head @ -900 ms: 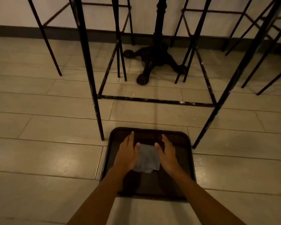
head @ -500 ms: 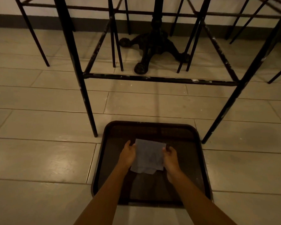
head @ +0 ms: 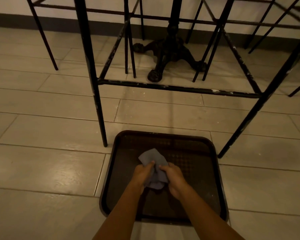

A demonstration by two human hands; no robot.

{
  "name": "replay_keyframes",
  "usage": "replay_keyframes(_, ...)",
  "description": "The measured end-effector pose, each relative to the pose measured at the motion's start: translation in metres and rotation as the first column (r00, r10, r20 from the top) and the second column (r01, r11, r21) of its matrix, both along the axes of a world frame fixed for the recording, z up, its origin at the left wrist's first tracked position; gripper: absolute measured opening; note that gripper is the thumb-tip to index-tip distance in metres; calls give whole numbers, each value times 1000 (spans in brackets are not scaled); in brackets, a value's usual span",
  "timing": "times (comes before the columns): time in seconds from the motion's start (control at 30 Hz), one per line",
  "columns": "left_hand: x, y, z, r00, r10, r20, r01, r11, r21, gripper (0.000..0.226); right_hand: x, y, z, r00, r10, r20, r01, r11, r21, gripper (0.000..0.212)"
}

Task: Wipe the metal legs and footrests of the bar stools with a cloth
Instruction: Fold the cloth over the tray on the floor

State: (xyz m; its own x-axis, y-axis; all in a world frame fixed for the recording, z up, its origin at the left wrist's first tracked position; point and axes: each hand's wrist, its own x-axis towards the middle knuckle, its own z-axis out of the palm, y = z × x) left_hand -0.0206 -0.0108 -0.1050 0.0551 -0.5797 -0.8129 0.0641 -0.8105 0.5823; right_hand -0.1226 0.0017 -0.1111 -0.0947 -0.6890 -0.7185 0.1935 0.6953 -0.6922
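Cloth [head: 152,157] bunched between both hands over the tray [head: 197,149].

The left hand [head: 142,173] curls its fingers round the cloth's left side; the right hand [head: 174,177] pinches its right side. The hands sit close together, with one grey corner standing up on the far side and a fold hanging below. The dark brown tray lies flat on the tiled floor [head: 42,167], the cloth over its middle; contact between cloth and tray cannot be determined. The bar stool's left near leg [head: 97,101] and right near leg [head: 249,115] flank the tray's far corners, with the footrest [head: 177,87] spanning between them.
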Motion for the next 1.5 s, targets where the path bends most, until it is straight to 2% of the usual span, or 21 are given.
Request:
replay_keyframes(0.07, 10, 5, 27, 986, 166, -22, -167, 983, -81, 19, 2, 4, 22, 998, -13, 58, 17, 998, -60, 11)
replay_keyframes(0.1, 16, 5, 27, 944, 325, 61, -318, 942, -102, 27, 3, 7, 34, 997, -11, 80, 18, 996, -90, 11)
replay_keyframes(0.13, 22, 6, 35, 880, 474, 30, -469, 877, -100, 31, 4, 11, 47, 995, -9, 97, 20, 993, -118, 12)
replay_keyframes(0.17, 30, 8, 50, 905, 425, 4, -422, 901, -102, 32, 5, 14, 59, 994, -7, 105, 22, 990, -142, 14)
replay_keyframes(0.2, 33, 15, 71, 926, 356, -123, -365, 929, -58, 32, 7, 19, 74, 994, -4, 107, 21, 986, -164, 17)
replay_keyframes(0.27, 40, 26, 91, 982, 140, -125, -148, 987, -60, 32, 12, 30, 101, 996, 0, 90, 19, 977, -213, 28)
replay_keyframes(0.3, 49, 35, 104, 990, 89, -114, -100, 990, -100, 32, 15, 35, 115, 996, 1, 86, 19, 973, -231, 33)
replay_keyframes(0.43, 69, 52, 172, 972, 194, -134, -217, 957, -192, 32, 29, 47, 178, 995, 3, 96, 23, 962, -271, 47)
replay_keyframes(0.6, 96, 66, 249, 958, 228, -172, -266, 931, -250, 33, 55, 50, 253, 992, 38, 123, 3, 949, -316, 43)
replay_keyframes(0.73, 128, 61, 288, 959, 212, -185, -261, 917, -302, 24, 87, 45, 291, 993, 24, 112, 16, 939, -344, 45)
replay_keyframes(0.97, 207, 49, 327, 986, 129, -103, -157, 925, -347, 31, 166, 46, 331, 988, -95, 120, 133, 921, -365, 32)
replay_keyframes(1.07, 242, 40, 344, 994, 47, -99, -80, 930, -359, 26, 198, 48, 347, 976, -163, 143, 205, 908, -366, 31)
replay_keyframes(1.2, 278, 22, 366, 994, -38, -101, -4, 923, -385, 31, 233, 39, 367, 965, -223, 135, 259, 884, -388, 33)
replay_keyframes(1.5, 303, -13, 382, 985, -43, -166, -26, 921, -389, 21, 262, 13, 383, 951, -289, 111, 309, 879, -362, 35)
